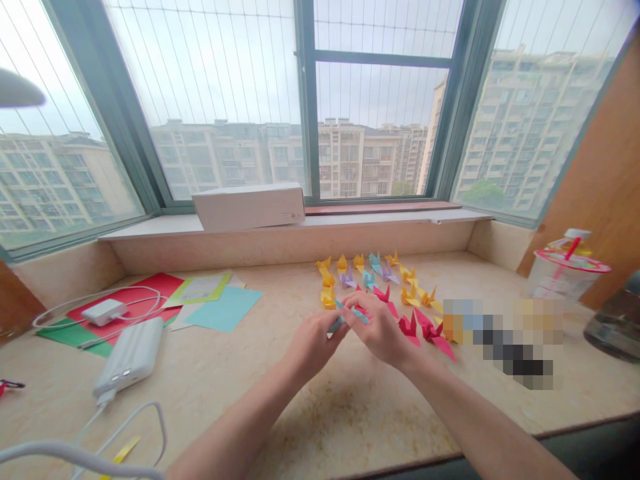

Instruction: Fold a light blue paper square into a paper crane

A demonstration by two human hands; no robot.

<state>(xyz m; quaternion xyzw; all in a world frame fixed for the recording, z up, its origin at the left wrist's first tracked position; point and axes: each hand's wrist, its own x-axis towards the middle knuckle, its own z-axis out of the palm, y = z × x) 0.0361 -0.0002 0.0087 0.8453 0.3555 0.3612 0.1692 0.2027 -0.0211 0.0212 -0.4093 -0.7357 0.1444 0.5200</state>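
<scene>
Between my two hands is a small piece of folded light-blue paper, mostly hidden by the fingers. My left hand pinches its left side. The fingers of my right hand close on its right side, touching my left fingertips. Just beyond the hands stand several folded paper cranes: yellow cranes, blue cranes, purple cranes and red cranes. The red ones sit closest to my right hand.
At left lie coloured paper sheets, a white charger, a white power bank and looping cables. A white box rests on the window ledge. A lidded plastic cup and a dark container stand at right, near a blurred patch.
</scene>
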